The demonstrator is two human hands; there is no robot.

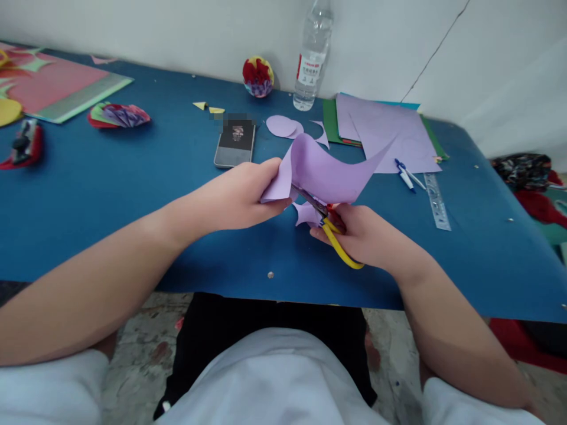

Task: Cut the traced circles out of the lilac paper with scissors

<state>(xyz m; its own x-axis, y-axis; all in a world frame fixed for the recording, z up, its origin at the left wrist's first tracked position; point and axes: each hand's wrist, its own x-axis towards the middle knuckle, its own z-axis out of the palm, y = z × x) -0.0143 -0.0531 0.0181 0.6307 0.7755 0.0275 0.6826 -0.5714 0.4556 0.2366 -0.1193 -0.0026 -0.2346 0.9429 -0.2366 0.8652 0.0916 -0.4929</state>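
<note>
My left hand (250,195) pinches a curled sheet of purple paper (330,174) between thumb and fingers, holding it above the blue table. In my right hand (365,236) are scissors (340,245) with yellow and red handles, fingers wrapped round the grips. The scissor blades point left and meet the lower edge of the purple paper near my left fingertips. Just below the blades a purple scrap (305,213) with curved edges shows, partly hidden by my right hand. Behind the paper lie purple paper circles (280,126) and a thin curved offcut (322,134).
A phone (234,144) lies beyond my left hand. Further back are a water bottle (312,59) and a colourful paper ball (258,77). Stacked paper (394,133), pens (405,176) and a clear ruler (437,203) lie right; a folded paper piece (119,115) and red stapler-like tool (26,144) left.
</note>
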